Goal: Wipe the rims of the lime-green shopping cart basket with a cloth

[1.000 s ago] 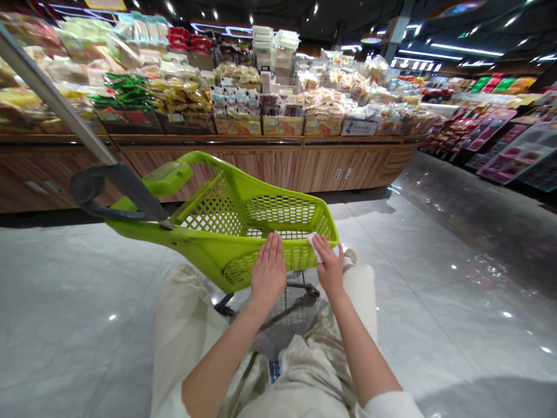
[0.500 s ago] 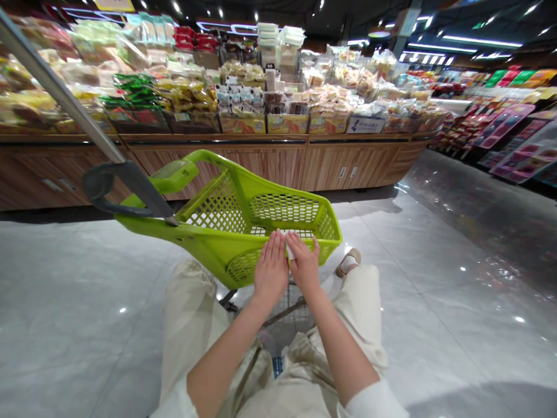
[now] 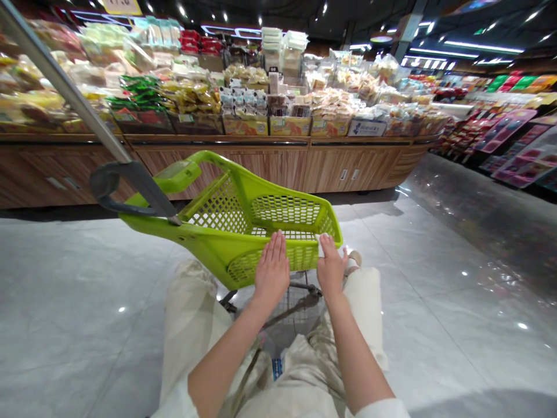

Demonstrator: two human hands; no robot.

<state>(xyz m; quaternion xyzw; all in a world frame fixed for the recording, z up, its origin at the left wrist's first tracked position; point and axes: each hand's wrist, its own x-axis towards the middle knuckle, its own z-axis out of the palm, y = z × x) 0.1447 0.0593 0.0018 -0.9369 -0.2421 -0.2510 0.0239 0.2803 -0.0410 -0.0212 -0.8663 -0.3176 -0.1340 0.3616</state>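
A lime-green plastic shopping cart basket with lattice sides stands in front of my knees. My left hand lies flat against its near side, fingers stretched and together, fingertips by the rim. Further right, close to the basket's front corner, my right hand presses a white tissue to the near rim. Most of the tissue is hidden beneath the fingers. A grey curved handle piece on a metal pole is fixed at the cart's left end.
Behind the cart runs a wooden display counter heaped with packaged snacks. More goods are racked at the right. Shiny grey floor tiles lie around my legs. Wheels and a lower wire rack show under the basket.
My right hand has slid right along the basket rim with the tissue, away from my left hand. The left hand stays in about the same place on the basket.
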